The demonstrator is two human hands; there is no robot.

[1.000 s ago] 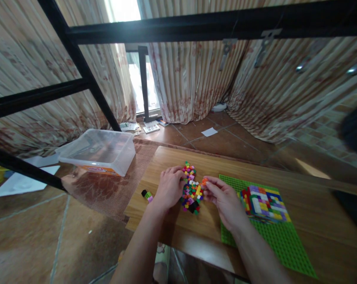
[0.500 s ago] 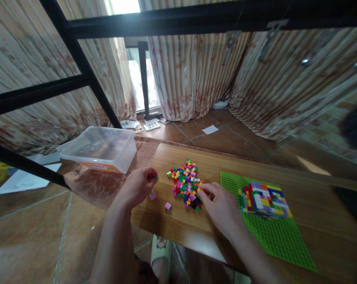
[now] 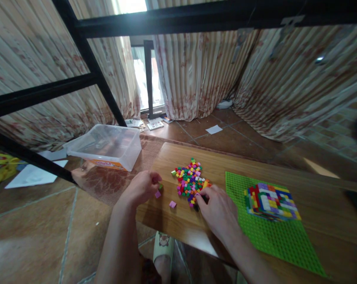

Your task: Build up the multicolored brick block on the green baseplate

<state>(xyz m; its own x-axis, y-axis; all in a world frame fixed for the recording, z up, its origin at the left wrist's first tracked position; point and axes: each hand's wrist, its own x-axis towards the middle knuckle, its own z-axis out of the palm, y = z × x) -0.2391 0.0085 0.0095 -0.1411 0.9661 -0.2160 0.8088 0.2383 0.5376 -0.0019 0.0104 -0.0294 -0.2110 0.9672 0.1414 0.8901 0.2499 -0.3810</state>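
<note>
My left hand hovers at the left of the wooden table, fingers curled together; whatever is in them, if anything, is hidden. Close below its fingertips are a small green toy brick and a pink toy brick. Another pink brick lies by itself nearer the front edge. My right hand is at the lower right of a pile of tiny mixed-colour bricks, its thumb and forefinger pinched at a small pinkish-purple brick. Part of the pile is behind those fingers.
On the right, a green baseplate carries a multicoloured brick block. A clear plastic bin stands beyond the left end of the wooden table. Black metal bars cross in front of the curtains.
My right hand has shifted slightly down along the pile's edge and closed at a pinkish brick. The green brick at my left fingertips now appears lower, beside the pink one. The view has shifted slightly.
</note>
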